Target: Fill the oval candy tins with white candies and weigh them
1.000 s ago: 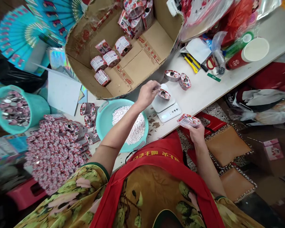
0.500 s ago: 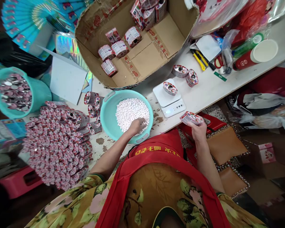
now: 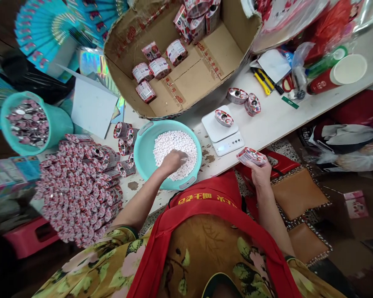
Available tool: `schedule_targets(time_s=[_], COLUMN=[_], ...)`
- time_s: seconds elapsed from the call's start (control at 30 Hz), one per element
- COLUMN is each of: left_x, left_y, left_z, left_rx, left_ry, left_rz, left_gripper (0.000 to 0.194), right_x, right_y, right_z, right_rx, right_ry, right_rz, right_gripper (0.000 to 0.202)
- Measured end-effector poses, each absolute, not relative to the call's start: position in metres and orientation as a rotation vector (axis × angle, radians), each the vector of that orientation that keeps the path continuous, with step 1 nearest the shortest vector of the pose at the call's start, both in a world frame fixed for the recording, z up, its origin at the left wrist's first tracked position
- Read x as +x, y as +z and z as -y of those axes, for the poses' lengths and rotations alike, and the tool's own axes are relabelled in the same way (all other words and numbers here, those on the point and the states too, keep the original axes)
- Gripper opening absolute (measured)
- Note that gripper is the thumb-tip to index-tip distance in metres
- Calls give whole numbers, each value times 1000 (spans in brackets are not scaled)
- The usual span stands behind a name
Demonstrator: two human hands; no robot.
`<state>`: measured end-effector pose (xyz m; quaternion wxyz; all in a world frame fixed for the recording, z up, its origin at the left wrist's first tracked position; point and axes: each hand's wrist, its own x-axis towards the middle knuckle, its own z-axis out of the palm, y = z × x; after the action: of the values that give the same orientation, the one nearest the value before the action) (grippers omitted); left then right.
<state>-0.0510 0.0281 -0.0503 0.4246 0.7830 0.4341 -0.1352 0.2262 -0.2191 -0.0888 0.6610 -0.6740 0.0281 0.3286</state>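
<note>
My left hand (image 3: pixel 173 161) is over the small white pellets (image 3: pixel 180 142) in a turquoise basin (image 3: pixel 144 153). Its fingers are curled downward among the pellets, their tips blurred, and whatever they hold is hidden. Past the table's front edge, my right hand (image 3: pixel 261 173) grips a small oval printed container (image 3: pixel 251 157) with a red-and-white wrap, thumb and fingers around its near end. A similar container (image 3: pixel 224 118) rests on a white digital scale (image 3: pixel 223 138) between the two hands. Two more of these containers (image 3: pixel 237 95) stand on the table behind the scale.
A large cardboard box (image 3: pixel 186 80) holds several wrapped packs. At left, a big pile of printed containers (image 3: pixel 81 190) lies beside a turquoise bucket (image 3: pixel 60 128) of small silvery lids. Yellow cutter (image 3: pixel 262 81) and paper cup (image 3: pixel 325 84) lie at the right.
My left hand has shifted back and up in the basin, and its knuckles now show more fully. The right hand keeps its hold on the oval container. The view has moved slightly.
</note>
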Motion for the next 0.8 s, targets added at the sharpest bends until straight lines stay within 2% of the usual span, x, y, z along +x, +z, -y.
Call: schedule_targets(time_s=[0.07, 0.17, 0.33, 0.47, 0.53, 0.67, 0.73, 0.8], left_x=[-32, 16, 134, 185, 173, 85, 20, -50], left_y=[-33, -18, -48, -72, -64, -19, 8, 29], left_z=[-34, -49, -72, -74, -74, -79, -80, -78], left_rx=[2122, 2294, 2461, 2450, 2404, 2225, 2115, 1992], left_ry=[-393, -273, -21, -209, -201, 122, 242, 203], left_rz=[-1039, -960, -584, -493, -590, -970, -1281, -1731], left_gripper=[16, 18, 47, 30, 24, 37, 42, 47], right_x=[229, 233, 238, 246, 252, 260, 258, 254], right_y=[-87, -86, -87, -88, -92, -112, -126, -136], right_z=[216, 211, 198, 179, 166, 122, 94, 71], right_rx=[-1531, -1528, -1512, -1540, -1596, -1737, -1797, -1877], right_ry=[729, 724, 722, 722, 722, 699, 677, 633], right_rz=[-52, -52, -91, -28, 36, 227, 339, 466], right_gripper=[60, 60, 62, 62, 63, 67, 67, 65])
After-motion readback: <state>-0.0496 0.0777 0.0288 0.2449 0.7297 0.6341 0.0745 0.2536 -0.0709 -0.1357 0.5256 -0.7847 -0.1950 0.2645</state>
